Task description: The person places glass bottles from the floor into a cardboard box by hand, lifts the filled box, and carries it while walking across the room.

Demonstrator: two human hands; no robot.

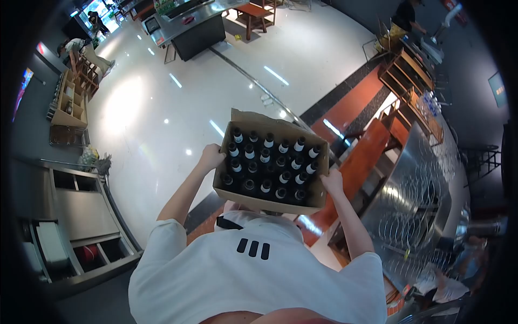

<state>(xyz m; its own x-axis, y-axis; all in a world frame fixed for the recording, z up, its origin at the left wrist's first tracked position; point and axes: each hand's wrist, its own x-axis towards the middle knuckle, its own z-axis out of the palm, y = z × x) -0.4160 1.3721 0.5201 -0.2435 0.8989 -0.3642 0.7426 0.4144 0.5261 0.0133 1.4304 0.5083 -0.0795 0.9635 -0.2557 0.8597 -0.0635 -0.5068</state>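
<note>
An open cardboard box (264, 202) is held up in front of my chest, above the floor. Dark glass bottles (265, 157) fill it in rows, standing with their necks up; many have pale neck labels. My left hand (211, 158) is closed on the box's left edge. On the opposite side, my right hand (333, 182) grips the right edge, a little lower in the view. The fingers of both hands are partly hidden by the cardboard. One torn-looking flap rises along the box's far side.
A metal counter (197, 29) stands at the far side. On the right are a reddish wooden bench (367, 156) and a steel surface with wire racks (404, 227). A metal cabinet (86, 208) is at left. Several people are around the room, one bending by wooden shelves (70, 100).
</note>
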